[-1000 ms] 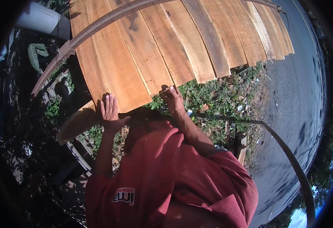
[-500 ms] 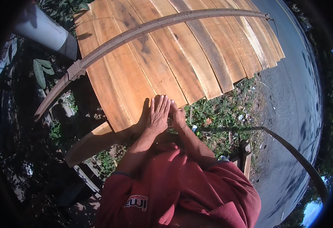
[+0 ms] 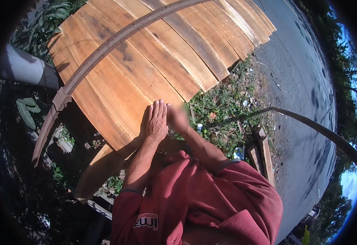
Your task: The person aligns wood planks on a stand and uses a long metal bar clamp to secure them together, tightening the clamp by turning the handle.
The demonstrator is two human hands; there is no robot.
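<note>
A row of orange-brown wooden planks (image 3: 137,79) lies side by side in front of me, their near ends uneven. My left hand (image 3: 158,120) rests flat on the near end of one plank, fingers stretched out and pointing away from me. Just to its right, my right hand (image 3: 178,117) is at the corner of the same plank end. A blur smears its fingers, so their grip does not show. Shadows of my arms fall across the wood beside the left hand.
A curved metal bar (image 3: 121,36) arches across the view above the planks. Another board (image 3: 101,167) lies lower at the left, near a white post (image 3: 23,67). Weeds and litter (image 3: 231,100) border the asphalt road (image 3: 297,134); timber pieces (image 3: 263,153) stand at my right.
The view has turned, so the planks and bar appear shifted left and tilted. My hands remain at the plank's near end, close together.
</note>
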